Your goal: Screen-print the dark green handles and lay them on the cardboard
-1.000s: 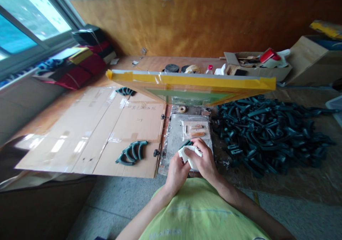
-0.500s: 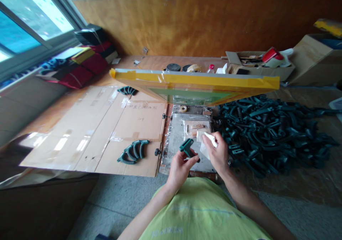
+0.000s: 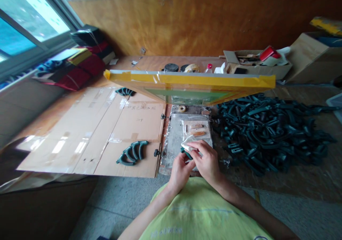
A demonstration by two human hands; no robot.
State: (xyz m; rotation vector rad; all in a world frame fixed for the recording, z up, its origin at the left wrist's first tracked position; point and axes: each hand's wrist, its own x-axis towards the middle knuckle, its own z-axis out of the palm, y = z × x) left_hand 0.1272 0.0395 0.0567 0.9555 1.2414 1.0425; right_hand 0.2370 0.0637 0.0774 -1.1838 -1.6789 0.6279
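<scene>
My left hand (image 3: 179, 173) grips a dark green plastic handle (image 3: 188, 156), mostly hidden between both hands. In my right hand (image 3: 207, 160) is a folded white cloth (image 3: 189, 142), pressed against the handle's upper end. Just beyond my hands lies a grey metal plate (image 3: 173, 133) with a plastic-covered pad (image 3: 188, 124) bearing small brown strips. Over the back of that plate a screen frame (image 3: 192, 79) with yellow tape along its edge is tilted up. Several similar green handles (image 3: 133, 152) stand in a row on the cardboard (image 3: 91, 126) to the left.
A large heap of dark green plastic parts (image 3: 272, 133) covers the right side of the table. Black knobs (image 3: 156, 152) stick out beside the plate. A tape roll (image 3: 182, 108), a red-capped bottle (image 3: 209, 68) and an open cardboard box (image 3: 256, 63) stand farther back.
My right hand has moved left, bringing the white cloth onto the handle in my left hand. The handle is now largely covered, and my two hands are together.
</scene>
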